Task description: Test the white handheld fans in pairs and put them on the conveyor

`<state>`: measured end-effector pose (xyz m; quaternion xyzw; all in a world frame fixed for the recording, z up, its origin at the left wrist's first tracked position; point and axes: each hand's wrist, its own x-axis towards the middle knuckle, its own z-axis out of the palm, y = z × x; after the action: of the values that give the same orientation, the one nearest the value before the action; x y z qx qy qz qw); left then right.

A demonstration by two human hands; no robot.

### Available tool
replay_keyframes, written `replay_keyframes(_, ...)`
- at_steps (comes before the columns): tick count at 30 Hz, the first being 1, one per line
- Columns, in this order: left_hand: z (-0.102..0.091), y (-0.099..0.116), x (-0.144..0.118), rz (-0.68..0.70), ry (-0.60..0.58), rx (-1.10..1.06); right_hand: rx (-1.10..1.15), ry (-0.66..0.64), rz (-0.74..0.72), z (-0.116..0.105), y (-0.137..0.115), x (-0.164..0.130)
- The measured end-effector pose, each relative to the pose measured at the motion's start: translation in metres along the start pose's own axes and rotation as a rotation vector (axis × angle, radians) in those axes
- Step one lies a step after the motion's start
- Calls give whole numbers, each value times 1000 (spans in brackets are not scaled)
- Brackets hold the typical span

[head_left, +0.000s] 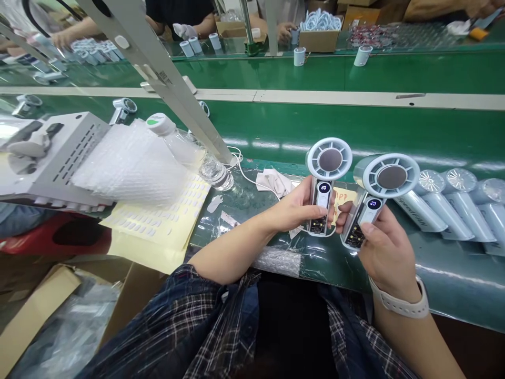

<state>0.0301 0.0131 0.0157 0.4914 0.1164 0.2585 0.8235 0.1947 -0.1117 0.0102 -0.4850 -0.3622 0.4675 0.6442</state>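
A worker at an assembly-line desk holds a handheld fan in each hand, both displays lit: the left hand closed around the left fan, the right hand wrapped round the right fan, thumb on its handle. The two fan heads sit just beside each other and could knock together; the grip on each narrow handle looks light, so a slip onto the desk seems possible. A row of finished fans lies close at right; a water bottle, sticker sheets and bubble wrap crowd the left
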Motion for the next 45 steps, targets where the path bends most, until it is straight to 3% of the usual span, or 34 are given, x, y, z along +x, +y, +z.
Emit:
replay_keyframes(9, -10, -10, 6, 32, 195, 112, 3, 50, -5, 1, 5, 2)
replay_keyframes(13, -11, -7, 5, 42, 101, 163, -31, -1, -7, 2, 4, 0)
replay_keyframes(17, -15, -6, 6, 38, 169, 284, -53, 42, -35, 3, 1, 2)
replay_keyframes(25, -14, -10, 7, 63, 95, 210, 17, 81, 14, 1, 1, 3)
replay_keyframes(32, -12, -7, 7, 55, 179, 281, 4, 88, -24, 2, 3, 2)
replay_keyframes(38, -14, -7, 5, -1, 320, 542, 79, 199, 51, -3, 7, 6)
replay_keyframes(40, -13, -8, 5, -43, 352, 584, 157, 179, 108, -4, 8, 8)
replay_keyframes(45, -10, -8, 2, -103, 293, 468, 272, 83, 162, -2, 10, 11)
